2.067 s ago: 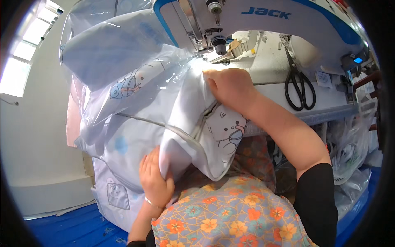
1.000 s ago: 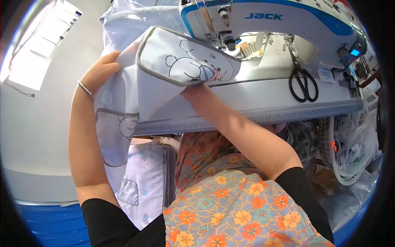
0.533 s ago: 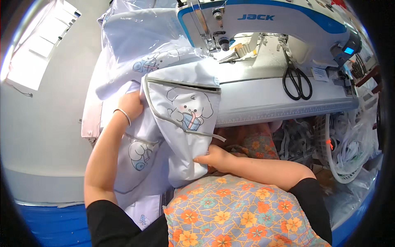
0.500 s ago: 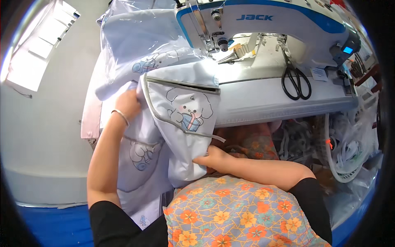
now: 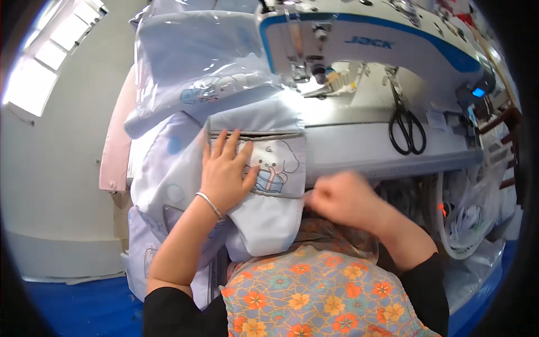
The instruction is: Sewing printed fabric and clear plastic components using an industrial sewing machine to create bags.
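A pale lilac-white cloth piece (image 5: 266,222) lies over the table edge in front of the sewing machine (image 5: 365,33). On it is a pocket panel (image 5: 289,160) with grey edging and a printed puppy holding a blue cup. My left hand (image 5: 224,171) rests flat on the panel's left part, fingers spread. Beside the panel's lower right corner is my right hand (image 5: 348,202), blurred, with its fingers curled closed. Whatever they may hold is hidden. The trim tail at that corner cannot be made out.
Clear plastic covers a folded printed stack (image 5: 196,50) at the back left. Black scissors (image 5: 407,132) lie on the machine bed at the right. A white basket (image 5: 471,224) holding scraps stands lower right. More printed cloth (image 5: 149,241) hangs at the left.
My left hand has moved from the cloth's left side onto the pocket panel and spread flat. My right hand has risen from the lower cloth to the panel's corner. The panel lies flatter and straighter.
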Demonstrator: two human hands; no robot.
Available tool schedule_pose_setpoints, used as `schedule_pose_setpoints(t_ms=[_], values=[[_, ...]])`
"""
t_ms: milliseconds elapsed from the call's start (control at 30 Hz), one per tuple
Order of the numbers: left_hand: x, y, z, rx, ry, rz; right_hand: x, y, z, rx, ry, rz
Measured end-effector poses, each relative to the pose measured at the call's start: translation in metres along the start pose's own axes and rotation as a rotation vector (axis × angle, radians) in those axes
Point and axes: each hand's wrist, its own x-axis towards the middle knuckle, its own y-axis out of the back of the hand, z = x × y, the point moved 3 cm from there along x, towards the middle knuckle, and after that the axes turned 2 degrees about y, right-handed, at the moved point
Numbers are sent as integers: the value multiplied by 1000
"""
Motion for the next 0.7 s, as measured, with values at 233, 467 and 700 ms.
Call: schedule_pose_setpoints(t_ms=[233,467,700], values=[[-5,23,-41,-152,-132,398,118,-50,-19,-331,428,173],[44,66,-189,344,98,576,117,-70,-11,-291,457,275],[68,186,-96,141,-168,788,118,-72,-14,-285,401,279]])
